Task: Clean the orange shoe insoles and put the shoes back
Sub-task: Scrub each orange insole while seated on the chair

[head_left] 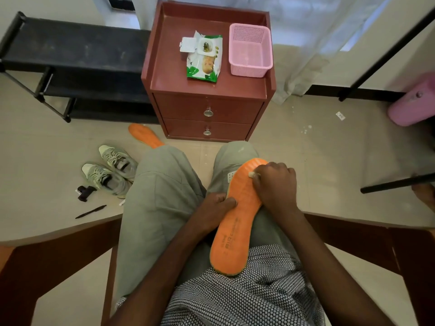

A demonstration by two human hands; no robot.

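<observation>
Both hands: left [217, 208] steadies one insole [237, 222], right [275, 182] clutches a wipe [253, 174]; second insole [144, 135], two shoes [110, 170] on floor

Beside the reddish-brown nightstand [207, 88], both insoles [237, 222] are orange and the sneakers [110, 170] grey-green; on it sit a pink basket [250, 51] and a green-and-white wipes pack [204, 58].

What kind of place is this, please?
Probably a room in a home, perhaps a bedroom. A red nightstand with two drawers stands by a white curtain, a black shoe rack stands beside it, and a pair of shoes lies on the tiled floor.
</observation>
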